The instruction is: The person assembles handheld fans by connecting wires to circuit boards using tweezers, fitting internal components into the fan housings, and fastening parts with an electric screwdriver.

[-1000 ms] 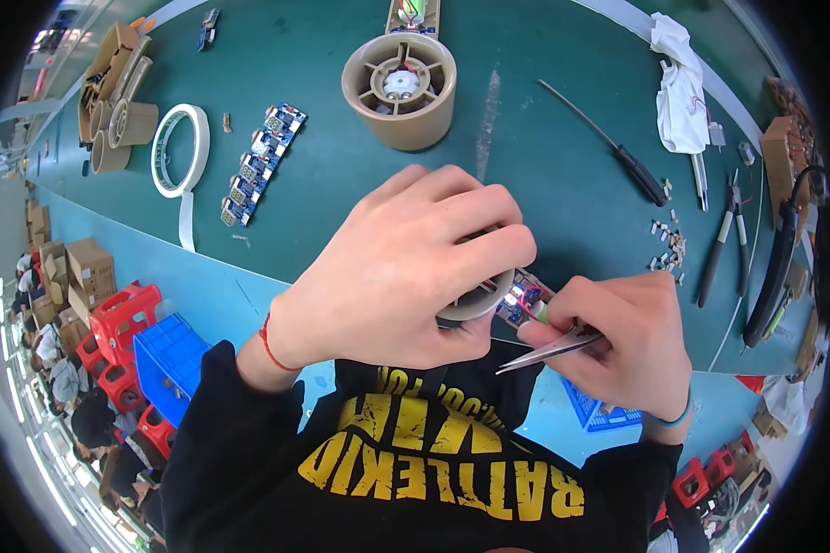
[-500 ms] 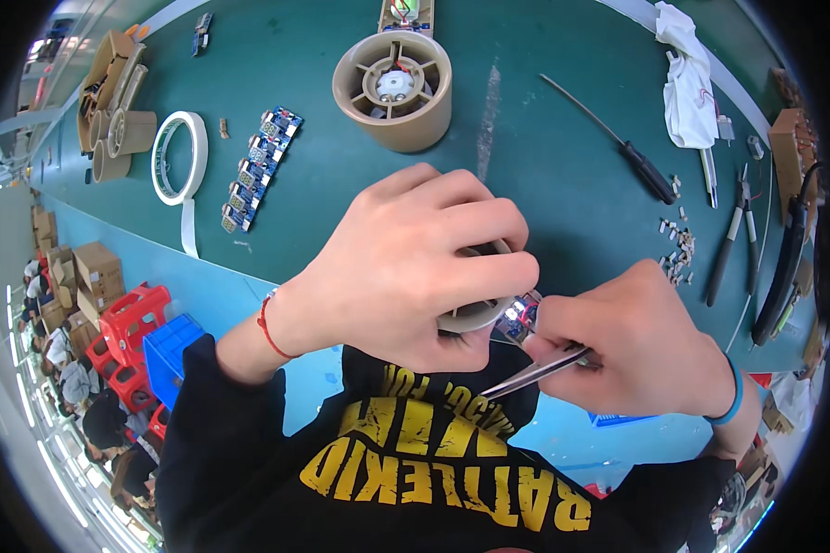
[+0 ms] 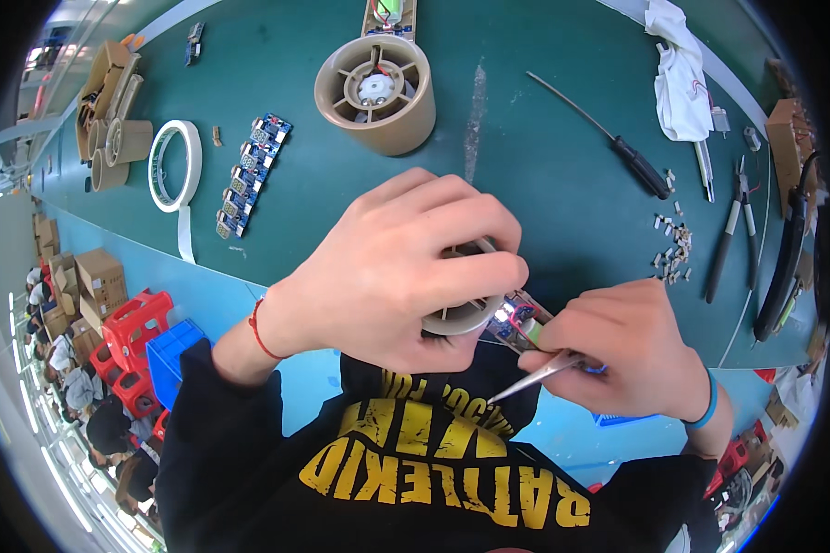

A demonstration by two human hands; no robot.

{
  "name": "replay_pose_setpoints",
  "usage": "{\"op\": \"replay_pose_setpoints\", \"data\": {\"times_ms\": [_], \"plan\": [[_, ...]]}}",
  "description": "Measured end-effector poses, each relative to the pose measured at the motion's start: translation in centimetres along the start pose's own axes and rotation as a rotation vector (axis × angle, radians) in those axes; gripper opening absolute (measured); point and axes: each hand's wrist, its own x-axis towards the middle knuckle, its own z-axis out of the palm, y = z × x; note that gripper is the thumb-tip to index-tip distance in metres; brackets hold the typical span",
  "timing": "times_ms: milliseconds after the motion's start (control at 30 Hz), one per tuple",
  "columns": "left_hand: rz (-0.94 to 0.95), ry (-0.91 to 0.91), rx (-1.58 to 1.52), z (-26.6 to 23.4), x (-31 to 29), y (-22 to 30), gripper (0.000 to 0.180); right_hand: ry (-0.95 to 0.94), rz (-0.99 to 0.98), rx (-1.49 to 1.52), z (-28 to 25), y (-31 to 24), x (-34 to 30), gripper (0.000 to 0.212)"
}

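My left hand (image 3: 406, 263) is wrapped over a beige round fan housing (image 3: 458, 320), held close to my body at the table's near edge. From its side toward my right hand juts an open handle with a small lit circuit board (image 3: 504, 318), red wires and a green battery (image 3: 531, 329). My right hand (image 3: 618, 346) is closed around silver pointed tweezers (image 3: 539, 375), whose tip slants down toward my shirt. Its fingertips are at the handle's end, beside the battery. A second beige fan (image 3: 378, 115) stands upright beyond my hands.
Left on the green table (image 3: 341, 203) are a tape roll (image 3: 175, 166), a strip of circuit boards (image 3: 254, 175) and beige housings (image 3: 120, 147). Rightward lie a screwdriver (image 3: 641, 166), small white connectors (image 3: 675, 249), pliers (image 3: 736, 226) and a white cloth-like bag (image 3: 681, 83).
My right hand has shifted slightly down and away from the lit board, baring more of the handle and the green battery. The tweezers have turned in my grip. The view has shifted a little.
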Motion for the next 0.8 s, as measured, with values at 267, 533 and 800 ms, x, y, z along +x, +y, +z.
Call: {"op": "replay_pose_setpoints", "data": {"times_ms": [267,533,800], "plan": [[-0.063,0.133,-0.291,0.6,-1.7,-0.2,0.052,-0.097,0.401,0.728,-1.0,0.0,0.5,0.013],[-0.101,0.021,0.474,0.8,-2.0,2.6,0.048,-0.1,0.499,0.749,-0.7,-0.8,0.4,0.015],[-0.084,0.018,0.261,0.8,-1.9,2.4,0.064,0.198,0.453,0.501,1.3,-0.2,-0.4,0.005]]}}
